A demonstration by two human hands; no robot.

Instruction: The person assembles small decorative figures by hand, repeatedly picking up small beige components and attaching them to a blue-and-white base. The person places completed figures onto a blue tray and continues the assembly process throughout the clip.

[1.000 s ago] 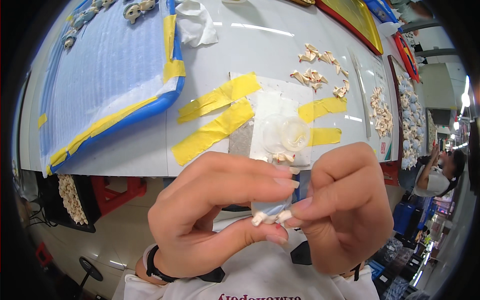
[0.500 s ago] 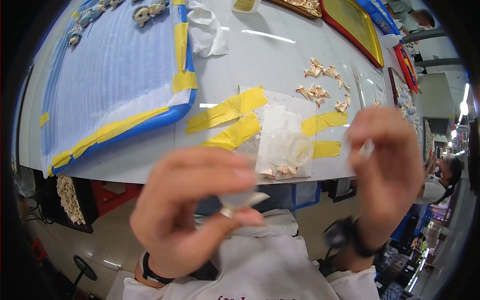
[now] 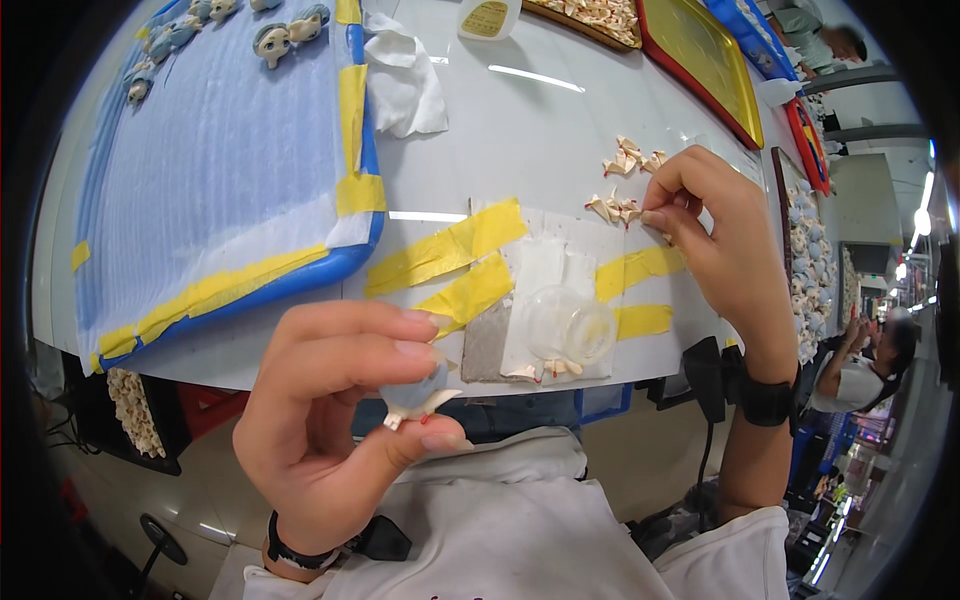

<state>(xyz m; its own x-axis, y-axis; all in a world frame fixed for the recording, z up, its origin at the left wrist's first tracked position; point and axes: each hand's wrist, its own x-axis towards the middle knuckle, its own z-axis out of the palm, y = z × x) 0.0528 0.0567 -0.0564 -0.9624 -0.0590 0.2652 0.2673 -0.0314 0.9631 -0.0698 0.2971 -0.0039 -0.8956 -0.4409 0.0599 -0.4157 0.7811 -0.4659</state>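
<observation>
My left hand point(image 3: 315, 430) is closed in front of my shirt, pinching a small blue-and-cream figure part point(image 3: 415, 400) with red marks between thumb and fingers. Its upper side is partly hidden by the fingers. Out over the table, my right hand point(image 3: 710, 210) has thumb and forefinger pinched at the right end of loose cream pieces with red tips point(image 3: 612, 209). Whatever is between those fingertips is hidden. Near the table edge, a clear round plastic cup point(image 3: 550, 310) sits on white tissue point(image 3: 520, 335), with several cream pieces point(image 3: 560, 369) beside it.
A blue-rimmed tray point(image 3: 235, 200) with padded lining and several doll heads point(image 3: 272, 45) fills the left. Yellow tape point(image 3: 450, 245) holds the work pad down. Crumpled tissue point(image 3: 405, 85), a bottle point(image 3: 488, 18) and a red-and-gold tray point(image 3: 700, 60) stand farther back. A person point(image 3: 860, 370) sits at right.
My right hand has moved forward and left to the loose cream pieces, its fingers coming together. My left hand has shifted slightly left and down, still holding the figure part.
</observation>
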